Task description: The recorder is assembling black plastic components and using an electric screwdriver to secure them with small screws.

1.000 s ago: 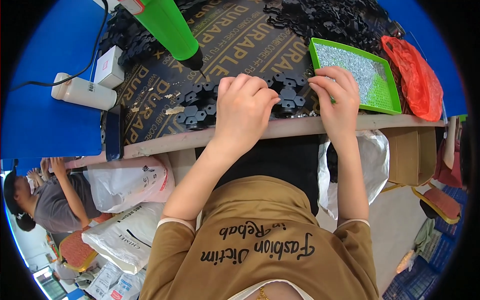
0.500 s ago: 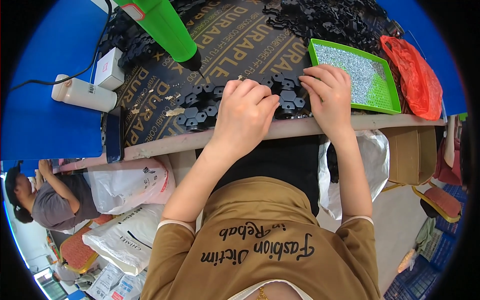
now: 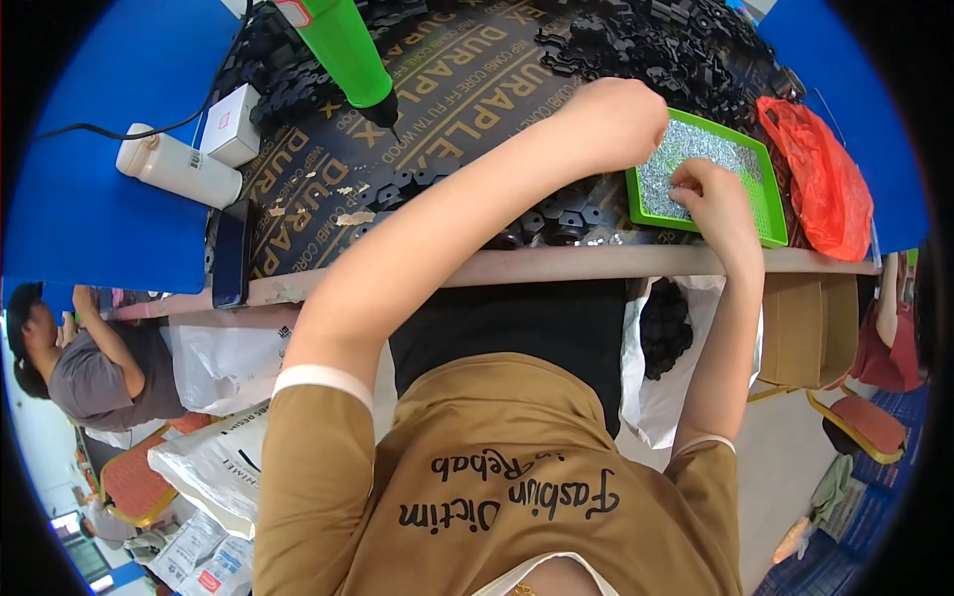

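Observation:
A shallow green tray [image 3: 779, 214] full of small silvery pieces, like screws, stands at the right of the table. My right hand [image 3: 717, 204] dips into it, fingertips bent together among the pieces. Stretched across to the tray's left side, my left hand [image 3: 618, 124] is curled closed; whatever its fingers hold is hidden. Black hexagonal plastic parts [image 3: 566, 214] lie in a row at the table's front edge, partly covered by my left forearm. Over the table to the left hangs a green electric screwdriver [image 3: 348, 60], its bit pointing down.
Piles of black plastic parts [image 3: 676, 50] cover the back of the table. A red plastic bag [image 3: 820, 184] lies right of the tray. At left are a white bottle [image 3: 179, 167], a small white box [image 3: 231, 127] and a cable. Another person [image 3: 109, 368] sits far left.
Both hands have left the black parts at the front edge and moved right to the green tray. My left forearm now crosses over those parts.

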Tool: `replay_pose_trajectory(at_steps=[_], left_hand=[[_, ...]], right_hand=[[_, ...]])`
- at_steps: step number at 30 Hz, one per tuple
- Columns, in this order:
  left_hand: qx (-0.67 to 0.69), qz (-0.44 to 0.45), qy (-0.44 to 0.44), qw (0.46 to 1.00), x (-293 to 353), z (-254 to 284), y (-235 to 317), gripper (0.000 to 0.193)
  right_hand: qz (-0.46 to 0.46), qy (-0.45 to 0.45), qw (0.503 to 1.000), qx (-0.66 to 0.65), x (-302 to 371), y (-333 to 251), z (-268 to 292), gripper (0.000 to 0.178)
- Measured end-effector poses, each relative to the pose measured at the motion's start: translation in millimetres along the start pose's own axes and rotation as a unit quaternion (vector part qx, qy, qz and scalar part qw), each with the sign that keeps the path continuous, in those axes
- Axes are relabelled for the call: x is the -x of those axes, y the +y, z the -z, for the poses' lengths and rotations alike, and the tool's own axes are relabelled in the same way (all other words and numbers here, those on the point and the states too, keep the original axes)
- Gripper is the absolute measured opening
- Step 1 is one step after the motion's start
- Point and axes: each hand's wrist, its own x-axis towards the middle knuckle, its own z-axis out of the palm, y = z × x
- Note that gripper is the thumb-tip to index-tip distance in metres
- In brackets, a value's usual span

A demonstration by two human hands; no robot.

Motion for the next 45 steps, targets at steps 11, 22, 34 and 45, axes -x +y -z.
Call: replay_pose_trajectory(at_steps=[11,22,34,45], left_hand=[[0.025,0.037,0.138,0.989,16.7,32.4,-49.2,0.016],[0.203,0.101,0.133,0.965,137.4,59.4,-22.7,0.01],[0.209,0.101,0.173,0.957,154.3,66.3,-14.1,0.009],[-0.054,-0.054,-0.055,0.996,-5.0,-10.2,17.5,0.016]], right_hand=[[-0.029,0.067,0.984,-0.161,-1.6,2.2,-3.9,0.008],[0.156,0.055,0.947,-0.274,-22.7,-86.0,-44.1,0.007],[0.055,-0.074,0.967,-0.238,-35.6,-88.8,-47.5,0.013],[-0.023,-0.036,0.996,-0.08,5.8,-5.0,2.5,0.02]])
